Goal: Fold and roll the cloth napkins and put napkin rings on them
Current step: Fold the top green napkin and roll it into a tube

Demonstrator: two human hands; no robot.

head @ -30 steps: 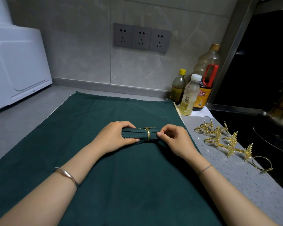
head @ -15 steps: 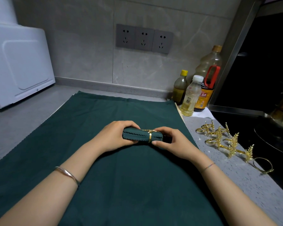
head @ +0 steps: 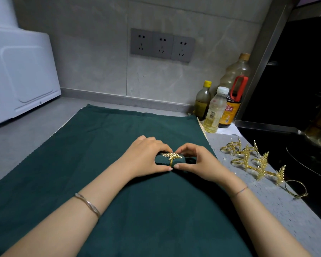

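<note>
Atop green cloth [head: 100, 145], left hand [head: 145, 158] and right hand [head: 198, 164] grip the napkin roll [head: 161, 161]; bottle [head: 214, 112] holds yellow liquid.

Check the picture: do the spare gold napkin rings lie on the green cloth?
No, the spare napkin rings lie on the grey counter, right of the green cloth.

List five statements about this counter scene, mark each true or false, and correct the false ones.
1. A gold leaf ring sits around the rolled napkin. True.
2. Only the left hand holds the rolled napkin. False: the right hand grips it too.
3. The spare rings lie left of the green cloth. False: they lie on the counter to its right.
4. The bottles stand near the cloth's far right corner. True.
5. Plugs fill the wall sockets. False: all three are empty.
</note>
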